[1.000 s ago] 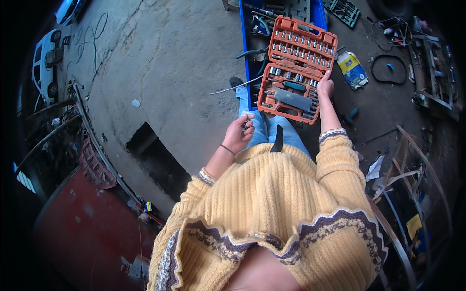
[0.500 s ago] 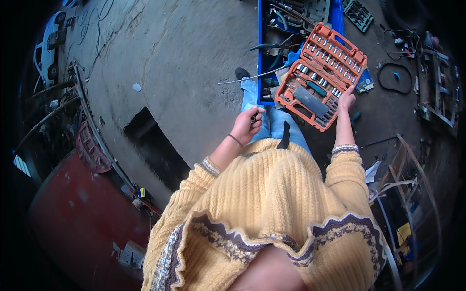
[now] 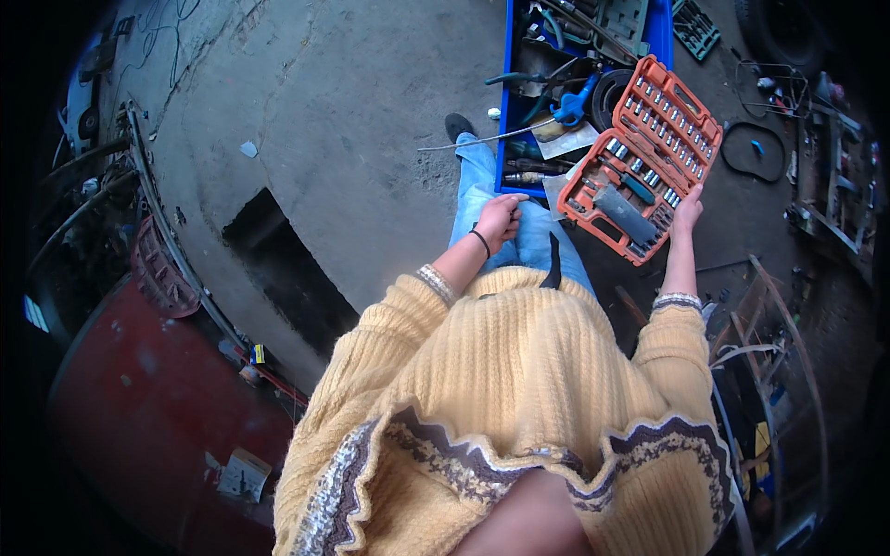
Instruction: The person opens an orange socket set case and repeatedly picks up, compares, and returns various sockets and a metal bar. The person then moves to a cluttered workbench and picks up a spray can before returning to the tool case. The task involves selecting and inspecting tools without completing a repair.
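Observation:
An open orange socket set case (image 3: 623, 146) is held out at the right, tilted, with rows of silver sockets, a green-handled driver (image 3: 636, 188) and a dark grey flat piece (image 3: 623, 213) inside. My right hand (image 3: 687, 209) grips its lower right edge. My left hand (image 3: 499, 221) is closed over my thigh, beside the near edge of a blue tool tray (image 3: 505, 120). A bit of something dark shows at its fist, too small to make out. In the tray lie pliers, a blue-handled tool (image 3: 577, 100) and other hand tools.
A long thin rod (image 3: 464, 145) sticks out left from the tray. A green bit case (image 3: 695, 30), a tyre (image 3: 779, 32) and a black belt loop (image 3: 753, 153) lie at the right. A dark rectangular pit (image 3: 287, 269) opens in the floor at left, near a red panel (image 3: 158, 398).
The case and my right hand have shifted slightly right and down in view. My left hand has moved a little right and turned, so the dark round item seen in it before is mostly hidden.

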Tool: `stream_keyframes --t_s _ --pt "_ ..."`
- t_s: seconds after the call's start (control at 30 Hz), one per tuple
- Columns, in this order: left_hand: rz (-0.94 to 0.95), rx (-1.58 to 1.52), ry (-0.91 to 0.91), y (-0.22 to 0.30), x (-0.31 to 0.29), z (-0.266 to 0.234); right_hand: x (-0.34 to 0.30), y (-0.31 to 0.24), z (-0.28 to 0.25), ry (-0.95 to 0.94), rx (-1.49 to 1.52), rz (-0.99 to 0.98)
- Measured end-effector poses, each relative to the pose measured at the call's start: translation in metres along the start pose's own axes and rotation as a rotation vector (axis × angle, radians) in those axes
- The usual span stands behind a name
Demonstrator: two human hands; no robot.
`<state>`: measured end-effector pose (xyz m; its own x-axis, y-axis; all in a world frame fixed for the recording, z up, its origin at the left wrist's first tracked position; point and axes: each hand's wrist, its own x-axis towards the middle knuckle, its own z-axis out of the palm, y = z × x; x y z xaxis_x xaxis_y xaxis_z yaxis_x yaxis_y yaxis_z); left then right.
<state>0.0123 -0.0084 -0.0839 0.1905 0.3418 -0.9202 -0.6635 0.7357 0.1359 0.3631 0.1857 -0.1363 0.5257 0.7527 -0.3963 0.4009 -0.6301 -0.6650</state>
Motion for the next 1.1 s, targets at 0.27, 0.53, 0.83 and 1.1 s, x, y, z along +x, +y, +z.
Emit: stream_keyframes --t_s 0.27,0.53,0.83,1.1 --pt "-0.154 0.071 -0.112 -0.021 0.057 0.044 0.011 0.033 -0.046 0.008 0.106 0.017" --pt "-0.113 0.129 -0.009 -0.032 0.074 0.068 0.017 0.056 -0.052 0.026 0.042 -0.061" --pt "0.105 0.251 0.141 0.006 0.084 0.063 -0.004 0.077 -0.061 0.060 0.343 0.025" --pt "0.120 0.020 0.027 0.087 0.101 -0.001 -0.050 0.044 -0.066 0.168 0.427 0.234"
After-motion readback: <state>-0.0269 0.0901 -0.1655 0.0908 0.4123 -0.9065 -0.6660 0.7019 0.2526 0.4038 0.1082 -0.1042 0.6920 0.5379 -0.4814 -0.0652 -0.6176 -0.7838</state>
